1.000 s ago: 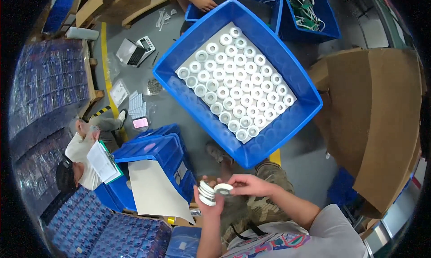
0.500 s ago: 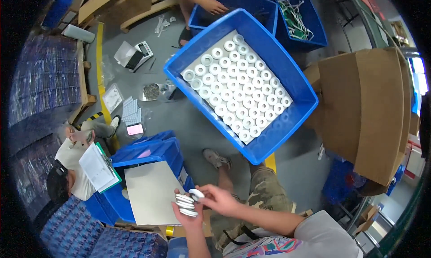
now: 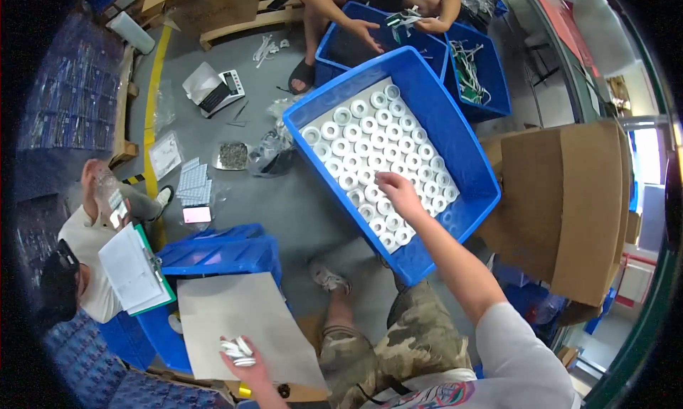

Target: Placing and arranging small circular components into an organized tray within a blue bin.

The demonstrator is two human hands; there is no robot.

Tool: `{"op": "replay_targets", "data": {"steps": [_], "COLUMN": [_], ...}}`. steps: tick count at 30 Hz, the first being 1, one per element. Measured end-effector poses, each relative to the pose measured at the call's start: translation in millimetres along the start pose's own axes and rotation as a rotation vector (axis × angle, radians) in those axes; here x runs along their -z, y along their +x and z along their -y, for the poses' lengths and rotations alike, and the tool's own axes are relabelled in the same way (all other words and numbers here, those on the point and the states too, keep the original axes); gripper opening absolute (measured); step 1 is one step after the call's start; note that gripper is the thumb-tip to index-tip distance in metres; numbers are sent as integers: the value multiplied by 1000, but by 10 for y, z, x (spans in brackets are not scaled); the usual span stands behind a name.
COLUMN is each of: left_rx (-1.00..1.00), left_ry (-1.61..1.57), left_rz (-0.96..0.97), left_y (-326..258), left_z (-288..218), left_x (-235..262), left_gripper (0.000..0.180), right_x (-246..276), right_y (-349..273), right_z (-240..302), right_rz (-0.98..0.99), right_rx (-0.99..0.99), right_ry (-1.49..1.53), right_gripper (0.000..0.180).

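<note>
A: Hands?
B: Left hand [image 3: 245, 363], low, clamped on a stack of white rings [image 3: 237, 350] over a grey sheet [image 3: 238, 323]. Right hand [image 3: 398, 195], arm stretched out, fingers curled down onto the rolls [image 3: 370, 142] in the blue bin [image 3: 469, 174]; whether it grips one, cannot tell.

A: Rolls?
B: White, upright, in close rows, filling the bin floor.

A: Surroundings?
B: Cardboard box [image 3: 569, 210] right of the bin. Blue crates [image 3: 220, 249] under the sheet. Scale [image 3: 220, 92] on the floor. One person with a clipboard [image 3: 135, 270] at left; another's hands in a far bin [image 3: 356, 43].
</note>
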State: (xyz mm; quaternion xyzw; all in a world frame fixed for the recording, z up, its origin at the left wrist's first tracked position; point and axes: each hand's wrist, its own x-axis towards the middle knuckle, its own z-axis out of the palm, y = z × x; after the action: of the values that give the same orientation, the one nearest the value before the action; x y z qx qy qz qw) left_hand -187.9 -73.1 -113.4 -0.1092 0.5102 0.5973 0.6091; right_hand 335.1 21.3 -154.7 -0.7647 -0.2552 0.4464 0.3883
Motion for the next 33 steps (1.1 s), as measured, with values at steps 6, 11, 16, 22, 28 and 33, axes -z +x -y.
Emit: {"op": "replay_targets", "data": {"steps": [6,11,16,22,28,33], "left_rx": [-93,-69,-142,-195,-222,-262], "left_ry": [202,288,274,110,177,355], "left_rz": [-276,-118,-278,-489,-382,-309], "left_y": [131,135,54,49,69,107], "left_z": [-47,7,196,502,362,383], "left_x": [368,801,704,123,494,509], "left_gripper": [40,44,42,41,43,46], "right_x": [-918,-1330,-1423,-1187,-661,-561], "right_y": [1295,1877,1844,1915,2199,2214], "right_z": [184,-88,-440,-329,-273,-354], "right_rz": [256,78,42,134,-34,-7], "right_rx": [441,745,769,744,672,712], "right_ry": [-876,-1102,-1043,-1145,-1239,-1290], "right_gripper": [52,54,53,59,53,53]}}
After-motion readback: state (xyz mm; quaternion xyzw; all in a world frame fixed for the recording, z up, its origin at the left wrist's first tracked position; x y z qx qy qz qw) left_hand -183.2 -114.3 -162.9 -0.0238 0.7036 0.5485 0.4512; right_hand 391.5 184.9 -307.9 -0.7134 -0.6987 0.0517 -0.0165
